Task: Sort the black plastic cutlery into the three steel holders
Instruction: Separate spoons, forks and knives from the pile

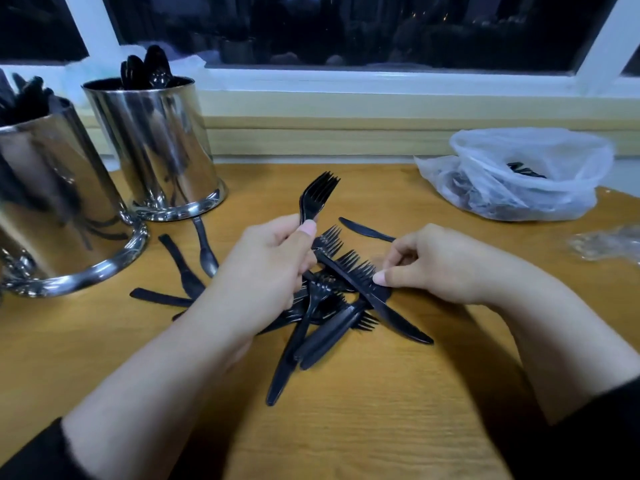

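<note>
A pile of black plastic cutlery (322,327), forks and knives, lies on the wooden table (363,427) in front of me. My left hand (263,268) grips a black fork (317,195) by its handle, tines up, above the pile. My right hand (436,265) pinches the tines of another fork (360,271) lying on the pile. Two steel holders stand at the left: the nearer one (59,202) holds forks, the farther one (156,147) holds spoons. A third holder is not in view.
Loose knives (183,268) lie between the holders and the pile, and one knife (363,230) lies behind my right hand. A clear plastic bag (519,174) with more black cutlery sits at the back right. A window sill (381,84) runs along the back.
</note>
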